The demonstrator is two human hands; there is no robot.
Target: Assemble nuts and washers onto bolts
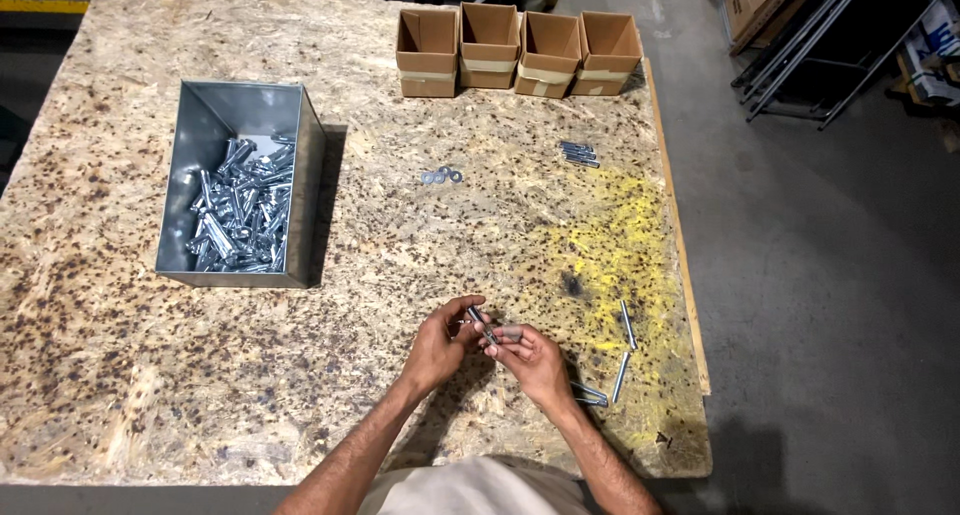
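You worked at a large chipboard tabletop [120, 375], its pale pressed flakes speckled with dark brown spots and smeared with yellow paint toward the right of the frame. Your left hand [440, 345] and right hand [535, 363] met just below the centre of the picture, both pinching a small silver metal bolt [482, 325] between fingertips, held above the board. At the upper left stood an open grey sheet-metal bin [190, 125] holding a heap of shiny zinc-plated bolts [243, 213]. Along the top edge, right of centre, four small open brown cardboard boxes [518, 47] stood side by side, touching. Below them lay a few flat silver washers [442, 176] near the middle of the board, and a little cluster of short silver sleeves [579, 154] to their right. At the lower right, on the yellow patch, lay two long thin silver rods [626, 325], and another silver piece [590, 395] rested just beside your right wrist. Beyond the board's right edge lay a smooth grey concrete floor [820, 275], with a dark metal rack frame [830, 45] in the upper right corner.
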